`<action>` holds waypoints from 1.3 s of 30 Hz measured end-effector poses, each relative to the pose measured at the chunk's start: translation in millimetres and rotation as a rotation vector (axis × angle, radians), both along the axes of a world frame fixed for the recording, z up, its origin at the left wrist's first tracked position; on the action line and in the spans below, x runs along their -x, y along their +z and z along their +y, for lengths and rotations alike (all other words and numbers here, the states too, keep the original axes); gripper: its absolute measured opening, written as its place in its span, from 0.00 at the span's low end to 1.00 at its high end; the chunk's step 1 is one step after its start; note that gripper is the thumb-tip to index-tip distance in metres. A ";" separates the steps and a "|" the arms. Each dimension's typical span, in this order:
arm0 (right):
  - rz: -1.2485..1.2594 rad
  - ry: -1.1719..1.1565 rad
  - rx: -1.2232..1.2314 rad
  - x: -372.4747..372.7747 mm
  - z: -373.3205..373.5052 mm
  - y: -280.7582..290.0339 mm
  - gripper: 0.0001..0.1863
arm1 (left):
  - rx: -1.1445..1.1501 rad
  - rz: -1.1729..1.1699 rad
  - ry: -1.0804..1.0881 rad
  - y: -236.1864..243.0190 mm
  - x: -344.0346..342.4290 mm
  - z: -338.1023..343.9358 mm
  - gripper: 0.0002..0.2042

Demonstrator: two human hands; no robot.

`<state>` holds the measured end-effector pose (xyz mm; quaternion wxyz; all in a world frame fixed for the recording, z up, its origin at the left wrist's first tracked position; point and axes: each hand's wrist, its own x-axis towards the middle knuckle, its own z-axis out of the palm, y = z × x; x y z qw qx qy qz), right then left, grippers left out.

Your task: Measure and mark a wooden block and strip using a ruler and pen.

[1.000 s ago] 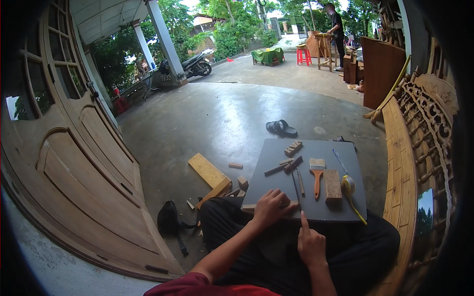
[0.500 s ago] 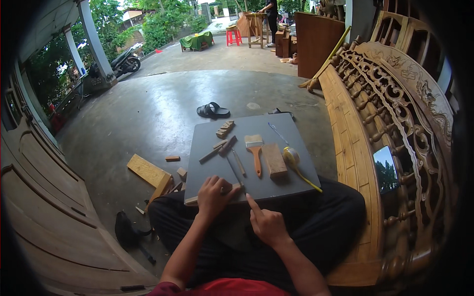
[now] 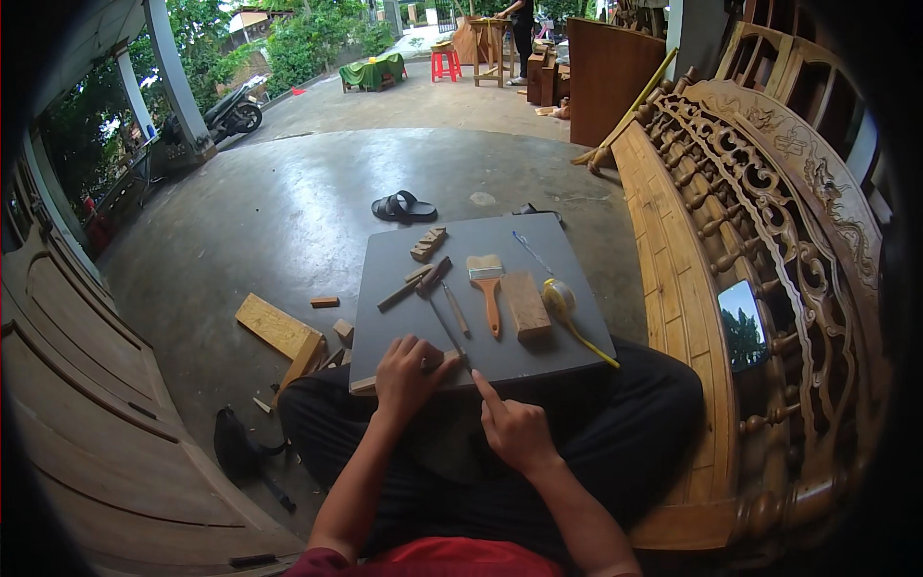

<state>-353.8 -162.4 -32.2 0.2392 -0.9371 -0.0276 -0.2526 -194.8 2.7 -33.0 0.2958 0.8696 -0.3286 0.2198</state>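
My left hand (image 3: pixel 404 378) is closed over a wooden strip (image 3: pixel 363 386) along the near edge of a grey board (image 3: pixel 567 351), pressing its end (image 3: pixel 447 363) down. A long, thin dark tool (image 3: pixel 448 332), perhaps a file or narrow saw, slants across that end. Its near end runs to my right hand (image 3: pixel 517 431), whose index finger lies along its line while the other fingers curl; the grip is hidden. Beyond lie a slim wood-handled tool (image 3: pixel 457 310), short wooden sticks (image 3: pixel 405 288), a notched wooden block (image 3: pixel 429 244), a paintbrush (image 3: pixel 491 298), a wooden block (image 3: pixel 526 306) and a yellow tape measure (image 3: pixel 559 299).
A clear pen-like stick (image 3: pixel 532 252) lies on the board. Wood offcuts (image 3: pixel 279 327) and a black bag (image 3: pixel 236 447) are on the floor to the left. A black sandal (image 3: pixel 404 207) sits beyond. On the right stands a carved wooden bench (image 3: pixel 687 385) with a phone-like dark slab (image 3: pixel 743 327).
The whole view has shifted slightly, so things appear a little further left and up. Both hands keep nearly the same hold on the strip and thin tool.
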 end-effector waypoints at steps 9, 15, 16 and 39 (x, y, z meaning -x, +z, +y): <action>-0.010 -0.002 0.009 0.1 -0.3 0.6 0.30 | -0.005 0.009 -0.019 -2.4 -2.5 1.8 0.13; -0.020 -0.002 0.011 -2.5 -1.3 1.4 0.30 | -0.010 -0.016 -0.048 -2.2 -3.8 3.6 0.12; -0.019 -0.002 0.012 -1.9 -1.3 1.6 0.30 | -0.015 -0.019 -0.057 -1.6 -3.9 3.6 0.12; -0.085 -0.013 0.042 -4.2 -4.2 1.2 0.32 | -0.010 0.017 -0.069 2.2 -3.6 2.1 0.11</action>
